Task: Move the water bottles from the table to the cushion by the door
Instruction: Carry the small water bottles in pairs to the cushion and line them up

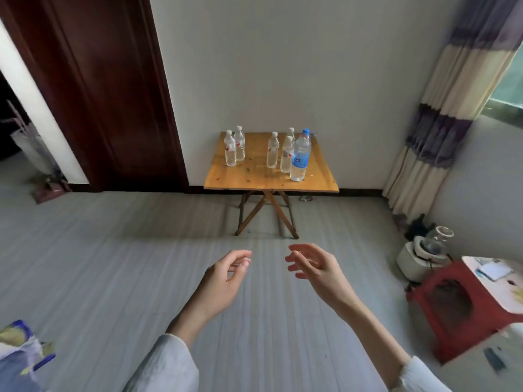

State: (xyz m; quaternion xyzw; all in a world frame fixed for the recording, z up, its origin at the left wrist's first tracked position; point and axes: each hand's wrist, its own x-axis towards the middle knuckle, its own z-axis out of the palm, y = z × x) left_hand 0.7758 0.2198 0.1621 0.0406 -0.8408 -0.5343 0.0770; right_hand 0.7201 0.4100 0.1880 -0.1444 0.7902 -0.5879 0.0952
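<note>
Left hand (226,274) and right hand (314,264) are both hanging out front over the floor (113,250), fingers loosely curled and apart, holding nothing. The two hands are sitting near each other, palms roughly facing in.

Step in hand, as I'm reading it: walking up to the desk (254,176) for a pickup. No bottle is looking moved yet, judging from what's showing.

Doing it well:
- Closing in on the desk before reaching; from here the bottles are well beyond both hands.
- Taking one bottle per hand, gripping round the body below the neck, lifting straight up so neighbours aren't getting knocked.
- Starting with the big blue-capped bottle (300,157), since it's standing nearest the desk's front edge and partly blocking the white-capped ones (273,150) just behind it.
- The folding legs are looking light, so not leaning on the top.

Where things are relative to the desk: six bottles are standing upright on it, a pair (234,148) toward its left side, four clustered toward its right. Dark door (93,94) is left of the desk. I can't confirm the cushion; a blurred blue-and-yellow thing (19,349) is showing at the lower left edge, could be it.
</note>
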